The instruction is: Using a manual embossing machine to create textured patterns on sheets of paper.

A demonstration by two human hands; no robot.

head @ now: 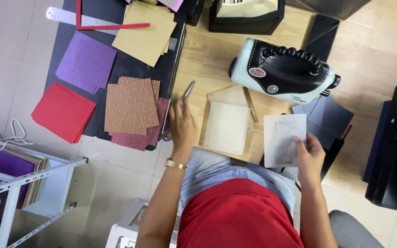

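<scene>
- Holding a pale, see-through square sheet, the right hand pinches its lower right corner between thumb and fingers, lifted just above the wooden surface, which keeps its face open to view from above.
- The left hand is closed around a slim metal tool, point aimed away from the body; whether it is tweezers or a blade is too small to tell.
- A cream embossed square lies flat on the surface between the two hands, near both, with a lighter sheet partly under it.
- Just beyond it stands a mint and black crank machine, its handle uppermost, close enough to reach without rising.
- Paper stacks are sorted by colour on a dark mat to the left: brown swirl squares over dark pink ones, red squares overhanging the edge, a purple sheet, tan sheets.
- A steel ruler lies at the far edge of the mat, partly under a red strip.
- Dark blue card sits beside the right hand.
</scene>
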